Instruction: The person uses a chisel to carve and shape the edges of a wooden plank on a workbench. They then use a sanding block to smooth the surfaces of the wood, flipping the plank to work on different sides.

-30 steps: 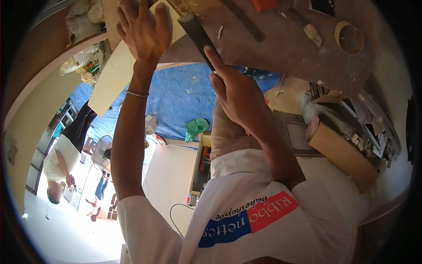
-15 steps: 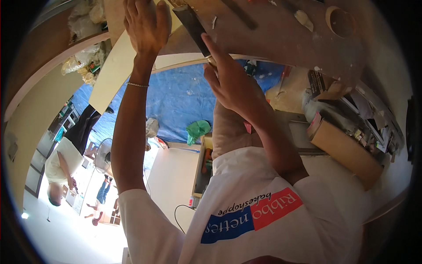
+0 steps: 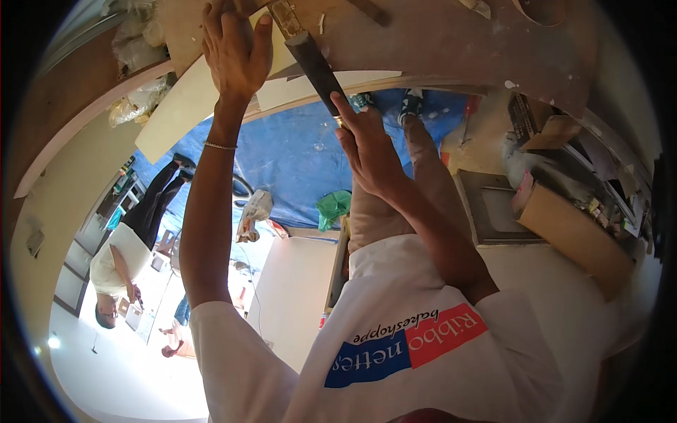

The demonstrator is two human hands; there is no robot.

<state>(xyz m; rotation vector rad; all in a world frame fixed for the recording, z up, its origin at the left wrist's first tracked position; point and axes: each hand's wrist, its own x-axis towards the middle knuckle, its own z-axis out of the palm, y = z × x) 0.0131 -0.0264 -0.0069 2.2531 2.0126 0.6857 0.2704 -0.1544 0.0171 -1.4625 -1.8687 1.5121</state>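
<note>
My right hand (image 3: 375,151) is wrapped round the handle of a flat, dark-bladed chisel (image 3: 315,74), its index finger stretched along the blade. A shiny ferrule shows just ahead of that hand. The square end of the blade points away from me, close to a rough, pale yellowish recess (image 3: 286,18) at the far edge of the view. To its left, my left hand (image 3: 234,56) lies over a long cream board (image 3: 176,116), fingers stretched out and thumb apart, holding nothing. Its fingertips reach the upper rim of the view.
The brown worktop (image 3: 437,49) carries wood chips and a dark bar (image 3: 367,10). Below lies a blue tarp (image 3: 289,151) with a green plastic bag (image 3: 333,209). Cardboard boxes (image 3: 575,225) stand at the right. A person in a light shirt (image 3: 121,261) is at the far left.
The chisel and my right hand have come back toward me, uncovering the rough recess. My left hand stays nearly in place. The whole view has shifted slightly, and both my shoes now show.
</note>
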